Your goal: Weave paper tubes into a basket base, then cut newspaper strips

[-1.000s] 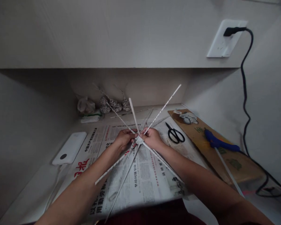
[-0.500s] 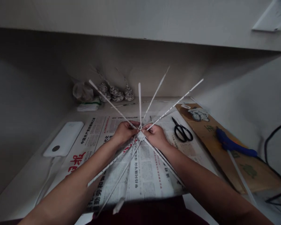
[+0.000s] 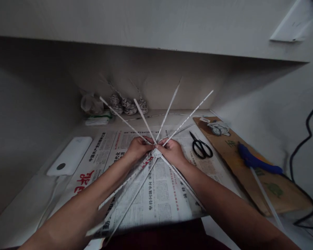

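Observation:
A small woven paper knot point(image 3: 156, 152) sits between my hands, with several rolled newspaper sticks point(image 3: 169, 108) fanning out from it, some away from me and some toward me. My left hand point(image 3: 140, 147) pinches the sticks at the knot's left side, thumb pointing inward. From the right, my right hand point(image 3: 172, 150) grips the sticks close to the same centre, its thumb beside the knot. The fingertips of both hands are partly hidden behind the sticks. Newspaper sheets point(image 3: 161, 201) lie flat underneath.
Black scissors point(image 3: 202, 147) lie right of my hands. Further right, a blue glue gun point(image 3: 259, 159) and a crumpled paper bundle point(image 3: 219, 128) rest on cardboard point(image 3: 237, 173). A white power bank point(image 3: 70, 156) lies left. Several woven paper pieces point(image 3: 129, 107) stand at the back, below an overhanging board point(image 3: 156, 27).
The upright middle stick has tilted to the left, and the far right stick tips have swung left. A stick on the near side has also shifted left. Both hands stay at the knot.

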